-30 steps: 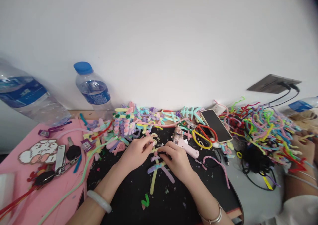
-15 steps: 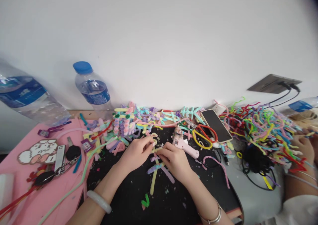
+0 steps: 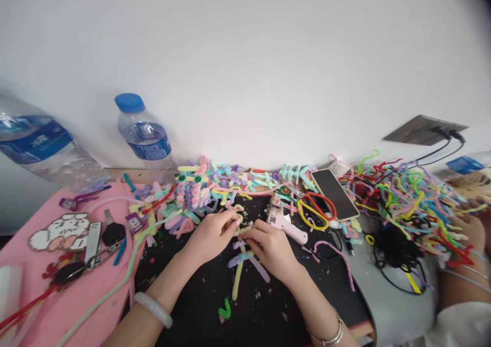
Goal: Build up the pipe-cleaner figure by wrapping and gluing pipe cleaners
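Over the black mat (image 3: 192,306), my left hand (image 3: 213,237) is closed, its thumb and fingertips pinching a pale yellow pipe cleaner piece (image 3: 240,218). My right hand (image 3: 270,247) is closed too, fingertips pressed on the top of a small pipe cleaner figure (image 3: 241,259). That figure has purple and yellow strips hanging below a twisted lilac-blue band. The fingertips of both hands nearly meet, and the exact joint between the pieces is hidden. A pink glue gun (image 3: 287,227) lies just right of my right hand. A bent green pipe cleaner piece (image 3: 225,309) rests nearer me.
Scissors (image 3: 316,211) and a phone (image 3: 334,193) lie right of the glue gun. Finished pipe cleaner shapes (image 3: 195,183) line the wall. A tangled pipe cleaner heap (image 3: 406,193) sits near another person's hand (image 3: 468,232). Keys (image 3: 114,233) and water bottles (image 3: 148,140) are at left.
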Available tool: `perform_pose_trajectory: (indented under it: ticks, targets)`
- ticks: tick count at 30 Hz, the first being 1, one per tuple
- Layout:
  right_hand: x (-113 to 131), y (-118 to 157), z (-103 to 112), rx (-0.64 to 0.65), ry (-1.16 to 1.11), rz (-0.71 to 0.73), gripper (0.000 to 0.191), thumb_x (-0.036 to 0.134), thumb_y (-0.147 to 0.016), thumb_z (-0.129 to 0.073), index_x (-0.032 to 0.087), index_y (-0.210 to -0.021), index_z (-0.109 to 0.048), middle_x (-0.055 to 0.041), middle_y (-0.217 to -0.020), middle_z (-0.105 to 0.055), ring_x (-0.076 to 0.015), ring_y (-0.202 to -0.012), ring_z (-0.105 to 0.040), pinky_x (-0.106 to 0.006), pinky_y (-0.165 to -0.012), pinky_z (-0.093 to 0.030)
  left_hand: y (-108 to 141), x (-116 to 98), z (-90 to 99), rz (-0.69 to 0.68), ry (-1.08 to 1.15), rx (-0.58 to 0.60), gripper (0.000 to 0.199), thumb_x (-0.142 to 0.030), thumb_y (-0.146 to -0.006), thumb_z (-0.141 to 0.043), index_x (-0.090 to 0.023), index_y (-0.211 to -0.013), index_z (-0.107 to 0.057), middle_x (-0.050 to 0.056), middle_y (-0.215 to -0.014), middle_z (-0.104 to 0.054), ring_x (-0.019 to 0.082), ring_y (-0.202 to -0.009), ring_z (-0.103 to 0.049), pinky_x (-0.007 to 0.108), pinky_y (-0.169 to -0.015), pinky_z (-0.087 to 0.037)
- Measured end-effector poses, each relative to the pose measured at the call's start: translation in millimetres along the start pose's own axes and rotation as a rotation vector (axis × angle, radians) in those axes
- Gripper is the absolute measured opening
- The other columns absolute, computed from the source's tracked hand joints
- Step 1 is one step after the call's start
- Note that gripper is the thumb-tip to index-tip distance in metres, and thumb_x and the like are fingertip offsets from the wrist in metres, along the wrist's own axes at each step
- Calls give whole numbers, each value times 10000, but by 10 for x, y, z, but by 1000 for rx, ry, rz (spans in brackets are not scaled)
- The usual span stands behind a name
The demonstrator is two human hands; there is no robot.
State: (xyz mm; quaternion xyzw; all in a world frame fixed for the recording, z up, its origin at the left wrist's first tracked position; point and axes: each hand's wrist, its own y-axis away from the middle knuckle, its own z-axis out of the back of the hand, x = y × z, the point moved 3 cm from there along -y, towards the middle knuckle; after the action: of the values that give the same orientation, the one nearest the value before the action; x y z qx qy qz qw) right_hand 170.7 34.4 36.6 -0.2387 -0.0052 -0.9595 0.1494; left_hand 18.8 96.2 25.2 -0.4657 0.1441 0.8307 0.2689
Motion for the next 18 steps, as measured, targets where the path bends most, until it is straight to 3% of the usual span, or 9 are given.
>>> perform_pose_trajectory:
  ticks: [18]
  targets:
    - [23,-9,-28,-8,-39,20,196,156,-903,-509,224,-942,-689,-28,-841,-624,-140,-740,-618,-219,-634,-442,0,-4,-9,-11,-28,-4,122,-186,-875,-429,-193,-791,-518,-63,-551,-441,95,-466,-394,212,-492,-259]
